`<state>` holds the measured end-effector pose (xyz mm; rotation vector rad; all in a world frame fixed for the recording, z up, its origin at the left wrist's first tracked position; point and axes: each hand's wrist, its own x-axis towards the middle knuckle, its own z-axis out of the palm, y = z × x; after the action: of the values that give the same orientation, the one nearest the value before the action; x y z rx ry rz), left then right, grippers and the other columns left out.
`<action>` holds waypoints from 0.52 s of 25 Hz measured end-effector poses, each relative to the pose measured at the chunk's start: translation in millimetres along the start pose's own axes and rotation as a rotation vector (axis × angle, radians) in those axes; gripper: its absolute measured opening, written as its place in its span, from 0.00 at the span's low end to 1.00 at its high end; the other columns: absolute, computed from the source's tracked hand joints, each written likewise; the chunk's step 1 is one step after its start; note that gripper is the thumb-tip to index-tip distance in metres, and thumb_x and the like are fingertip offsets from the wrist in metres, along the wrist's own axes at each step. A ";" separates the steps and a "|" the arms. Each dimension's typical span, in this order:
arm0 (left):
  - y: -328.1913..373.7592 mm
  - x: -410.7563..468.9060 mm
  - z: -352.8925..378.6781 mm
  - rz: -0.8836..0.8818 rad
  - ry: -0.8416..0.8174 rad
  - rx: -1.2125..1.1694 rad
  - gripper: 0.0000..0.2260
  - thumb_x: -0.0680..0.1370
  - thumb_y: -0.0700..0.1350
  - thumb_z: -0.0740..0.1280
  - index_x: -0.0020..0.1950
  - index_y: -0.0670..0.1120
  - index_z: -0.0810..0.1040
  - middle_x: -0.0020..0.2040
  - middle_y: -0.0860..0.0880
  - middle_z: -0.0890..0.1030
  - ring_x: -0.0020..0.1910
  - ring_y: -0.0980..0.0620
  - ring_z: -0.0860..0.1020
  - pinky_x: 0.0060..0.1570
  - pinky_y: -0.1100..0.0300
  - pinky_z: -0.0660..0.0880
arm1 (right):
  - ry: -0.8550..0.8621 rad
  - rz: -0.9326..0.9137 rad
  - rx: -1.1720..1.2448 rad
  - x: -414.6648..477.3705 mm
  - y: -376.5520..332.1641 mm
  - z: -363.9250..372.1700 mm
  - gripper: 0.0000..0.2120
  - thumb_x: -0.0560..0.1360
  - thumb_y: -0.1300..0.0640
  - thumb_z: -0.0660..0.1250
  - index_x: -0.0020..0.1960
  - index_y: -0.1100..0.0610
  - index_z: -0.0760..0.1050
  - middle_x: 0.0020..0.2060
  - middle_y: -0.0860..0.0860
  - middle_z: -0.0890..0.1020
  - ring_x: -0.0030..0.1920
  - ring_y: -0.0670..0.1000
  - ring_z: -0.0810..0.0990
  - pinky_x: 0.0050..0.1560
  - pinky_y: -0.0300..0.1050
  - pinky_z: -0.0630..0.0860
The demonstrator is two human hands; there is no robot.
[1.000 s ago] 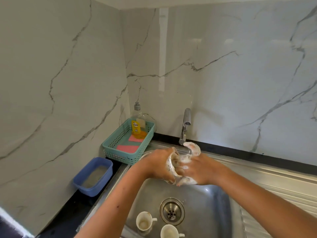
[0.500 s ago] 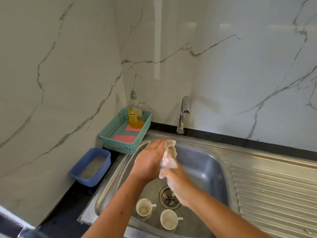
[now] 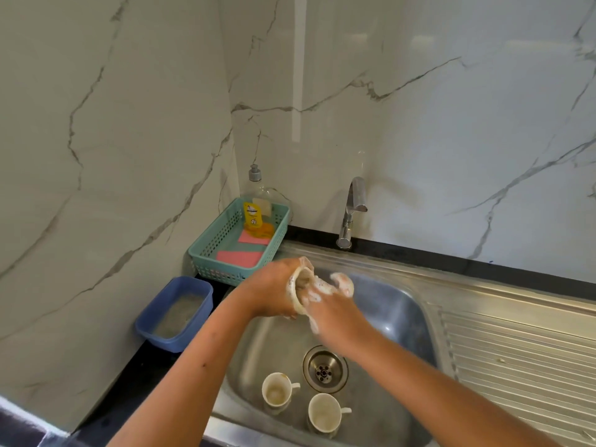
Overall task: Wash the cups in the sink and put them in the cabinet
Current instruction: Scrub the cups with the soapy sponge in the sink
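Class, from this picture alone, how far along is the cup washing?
Done: nothing visibly finished; no washed cup is set aside. In hand: the left hand grips a sudsy cup while the right hand scrubs it with a foamy pad. Left: two stained cups stand in the sink; rinsing and the cabinet remain.

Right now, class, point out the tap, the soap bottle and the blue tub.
tap (image 3: pixel 356 195): head view, on its curved spout
soap bottle (image 3: pixel 252 215): head view, on its yellow label
blue tub (image 3: pixel 165 341): head view, on its front wall
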<state>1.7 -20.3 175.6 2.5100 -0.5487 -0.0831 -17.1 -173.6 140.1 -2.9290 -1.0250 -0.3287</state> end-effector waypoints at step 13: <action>-30.1 12.8 111.7 -0.172 -0.038 -0.122 0.26 0.61 0.52 0.77 0.57 0.52 0.74 0.51 0.56 0.79 0.54 0.52 0.76 0.55 0.60 0.72 | -0.039 1.319 1.708 -21.6 31.6 37.6 0.05 0.73 0.66 0.66 0.43 0.61 0.81 0.37 0.56 0.83 0.38 0.52 0.83 0.39 0.45 0.79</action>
<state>5.1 -60.1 66.3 2.4359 -0.3311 -0.2233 -6.8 -208.3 100.5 -1.3628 0.6146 0.4438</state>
